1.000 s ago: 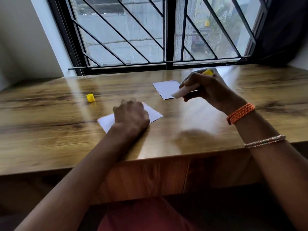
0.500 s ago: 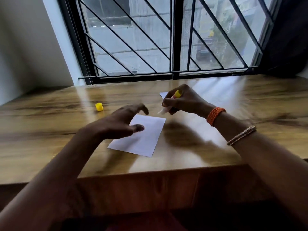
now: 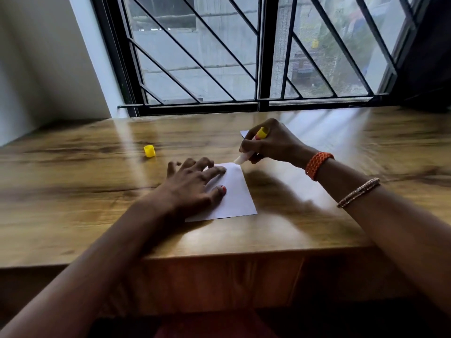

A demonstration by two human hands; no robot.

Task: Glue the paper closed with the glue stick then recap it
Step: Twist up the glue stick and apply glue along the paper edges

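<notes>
A white folded paper [image 3: 235, 193] lies on the wooden table [image 3: 73, 196] in front of me. My left hand [image 3: 192, 184] rests flat on its left part, fingers spread, pinning it down. My right hand [image 3: 273, 142] grips the uncapped glue stick [image 3: 252, 148], yellow end up, its white tip touching the paper's far right corner. The yellow cap [image 3: 149, 151] stands alone on the table to the left of both hands.
A second white sheet [image 3: 244, 133] peeks out behind my right hand. A barred window [image 3: 244, 57] runs along the table's far edge. The table's near edge is just below the paper.
My left hand has dropped onto the paper and now presses it flat. My right hand has brought the glue stick's tip down to the paper's far corner.
</notes>
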